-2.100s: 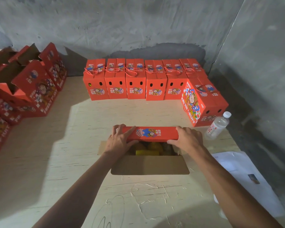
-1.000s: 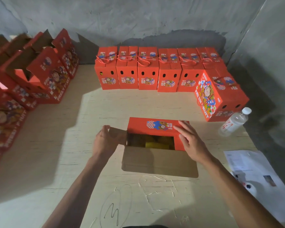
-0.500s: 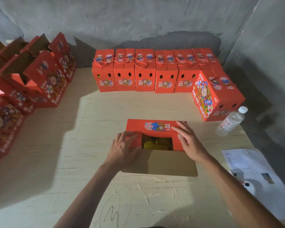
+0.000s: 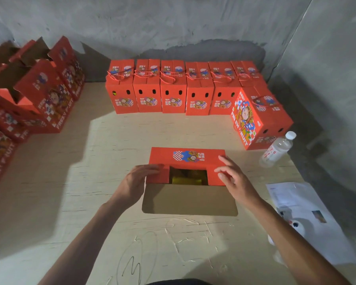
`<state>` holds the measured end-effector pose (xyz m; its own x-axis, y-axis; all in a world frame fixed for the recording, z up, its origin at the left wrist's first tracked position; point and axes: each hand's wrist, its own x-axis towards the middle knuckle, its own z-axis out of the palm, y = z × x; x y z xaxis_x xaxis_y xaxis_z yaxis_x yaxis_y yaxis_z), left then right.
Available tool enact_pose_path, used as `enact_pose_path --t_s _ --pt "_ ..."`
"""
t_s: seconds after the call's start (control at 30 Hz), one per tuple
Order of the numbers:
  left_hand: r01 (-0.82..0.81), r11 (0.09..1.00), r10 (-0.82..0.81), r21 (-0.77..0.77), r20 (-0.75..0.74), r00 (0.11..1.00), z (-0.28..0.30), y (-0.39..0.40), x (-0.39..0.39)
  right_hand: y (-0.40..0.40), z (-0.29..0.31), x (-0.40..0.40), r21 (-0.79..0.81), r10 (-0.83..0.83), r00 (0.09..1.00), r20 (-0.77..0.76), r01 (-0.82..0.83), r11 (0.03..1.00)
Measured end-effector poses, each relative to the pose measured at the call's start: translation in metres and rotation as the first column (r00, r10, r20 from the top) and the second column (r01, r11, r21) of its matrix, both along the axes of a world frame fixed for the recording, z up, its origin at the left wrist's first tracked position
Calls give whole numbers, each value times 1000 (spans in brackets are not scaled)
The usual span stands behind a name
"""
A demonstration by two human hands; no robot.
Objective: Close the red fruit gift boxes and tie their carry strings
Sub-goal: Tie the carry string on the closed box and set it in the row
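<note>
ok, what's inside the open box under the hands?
Through the gap in the open box, yellow contents show, too dim to identify. The far red flap, both side flaps and the left hand cover the rest.

Both bare forearms reach forward from the bottom edge, angled inward toward each other. The left hand point(image 4: 135, 179) lies palm down, fingers straight and close together, pointing right, fingertips point(image 4: 157, 167) pressing flat on what lies beneath them. The right hand point(image 4: 233, 177) sits across from it, palm down too, fingers spread and gently bent, pointing up and left, the index fingertip the farthest forward. Neither hand curls round anything.
</note>
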<state>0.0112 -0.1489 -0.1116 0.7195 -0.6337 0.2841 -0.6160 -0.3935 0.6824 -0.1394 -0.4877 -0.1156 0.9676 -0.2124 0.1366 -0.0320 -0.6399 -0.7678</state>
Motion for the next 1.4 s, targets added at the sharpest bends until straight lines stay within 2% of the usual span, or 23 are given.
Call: enact_pose_path --t_s 0.17,0.27,0.37,0.43,0.53,0.63,0.67,0.73,0.8,0.83,0.9,0.97,1.0,1.07,1.17,1.3,1.4 --pt "69 992 -65 107 -32 997 0 12 -1 0 6 -18 68 48 995 -86 -42 997" --pt "185 969 -189 162 13 982 -1 20 -8 0 3 -21 178 41 993 -112 -21 984" --pt "201 974 -205 102 32 978 -1 18 -19 -9 -2 -27 300 48 990 -132 -6 954" --pt "112 993 -111 25 -46 993 1 12 -27 -14 -4 -32 366 91 983 -156 -28 930" --pt "-164 986 167 32 -165 972 6 -2 -37 -14 -5 -33 448 107 979 -171 -20 894" --pt "-345 938 345 9 -48 937 9 -21 -40 -2 2 -27 515 -46 986 -159 122 849" --pt "-391 920 391 31 -6 920 10 -28 -38 2 4 -23 474 -114 984 -138 167 865" --pt "-466 878 471 107 -22 882 15 -42 -32 10 8 -14 401 -243 966 -84 256 879" --pt "-464 874 470 147 -10 883 16 -52 -26 16 8 -1 328 -324 945 -39 319 889" --pt "-438 881 438 177 41 898 15 -56 -22 18 8 6 244 -350 937 -8 341 908" --pt "-392 881 360 265 160 919 11 -64 -15 21 2 20 -26 -359 928 103 363 931" --pt "-321 905 272 280 202 941 6 -73 -9 25 -4 33 -258 -298 919 258 363 895" --pt "-269 928 217 258 213 953 5 -77 -8 27 -7 37 -311 -263 912 314 360 879" --pt "-208 961 154 181 274 949 -2 -83 -6 30 -15 42 -346 -218 899 379 357 868" --pt "-225 970 181 89 350 919 -12 -86 -5 28 -24 44 -383 -199 899 391 355 853" --pt "-266 956 194 126 408 892 -18 -87 -6 26 -26 47 -416 -175 900 399 348 840" --pt "-285 955 217 88 448 867 -17 -90 -8 28 -26 48 -393 -198 883 426 378 838"
